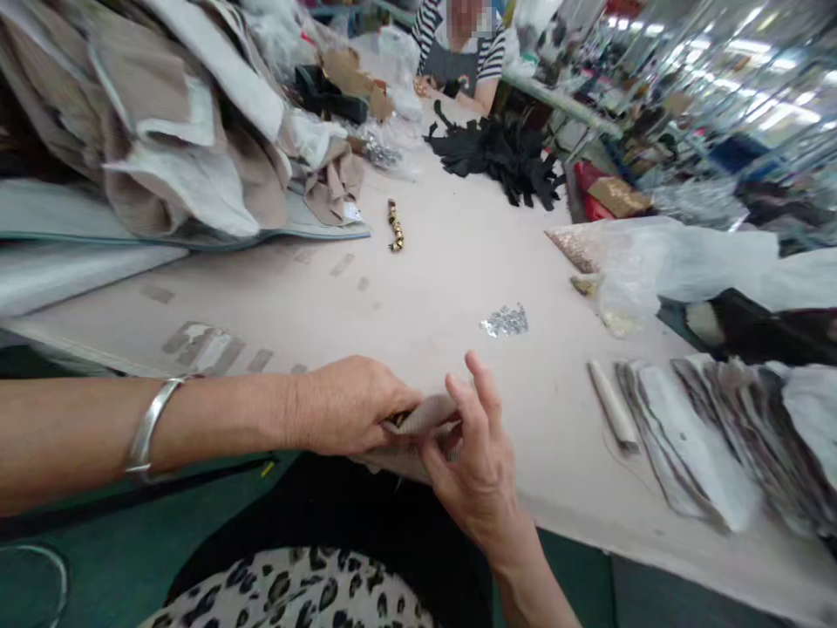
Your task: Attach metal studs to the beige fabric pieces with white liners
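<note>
Cloth (428, 413) is clenched in your left hand (357, 403), btw, and your right hand (482, 462) pinches it too; white tag (352, 212)'s too tiny to read.

My left hand (357, 406) covers part of the cloth (430, 413) and most of a gold piece (398, 419) I can't identify. The heap (157, 96) runs past the left edge; the ceiling lights (762, 48) are blurred.

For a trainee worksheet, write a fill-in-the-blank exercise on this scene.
Of the left hand and right hand, the bangle is nearer the ____.
The heaped strips near the striped sleeve are coloured ____.
Of the strips and the handled cloth, the paler is the ____.
Missing words: left; black; cloth.
</note>
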{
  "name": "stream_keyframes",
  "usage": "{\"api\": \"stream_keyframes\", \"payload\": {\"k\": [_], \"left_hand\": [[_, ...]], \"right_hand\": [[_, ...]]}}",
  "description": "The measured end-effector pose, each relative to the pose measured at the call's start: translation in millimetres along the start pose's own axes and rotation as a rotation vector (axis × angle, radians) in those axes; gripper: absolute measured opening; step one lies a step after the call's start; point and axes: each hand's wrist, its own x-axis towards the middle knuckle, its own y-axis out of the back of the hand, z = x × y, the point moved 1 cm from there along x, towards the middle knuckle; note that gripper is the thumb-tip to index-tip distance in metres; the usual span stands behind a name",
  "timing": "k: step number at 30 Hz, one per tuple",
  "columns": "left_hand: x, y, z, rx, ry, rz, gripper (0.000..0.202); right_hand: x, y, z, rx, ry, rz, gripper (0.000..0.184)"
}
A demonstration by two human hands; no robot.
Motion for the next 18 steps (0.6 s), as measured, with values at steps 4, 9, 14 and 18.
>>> {"api": "stream_keyframes", "payload": {"k": [4,9,14,18], "left_hand": [[-11,1.4,2,0.320,-0.166,0.159,0.013],[-28,8.6,17,0.462,-0.244,0.400,0.025],[-42,7.0,31,0.496,-0.251,0.520,0.033],[-47,0.9,34,0.499,-0.288,0.533,0.033]], "right_hand": [[12,10,-3,-0.056,0.119,-0.172,0.055],[12,12,-19,-0.203,0.129,-0.047,0.017],[7,18,-33,-0.259,0.224,0.080,0.014],[4,25,-37,-0.278,0.297,0.092,0.015]]}}
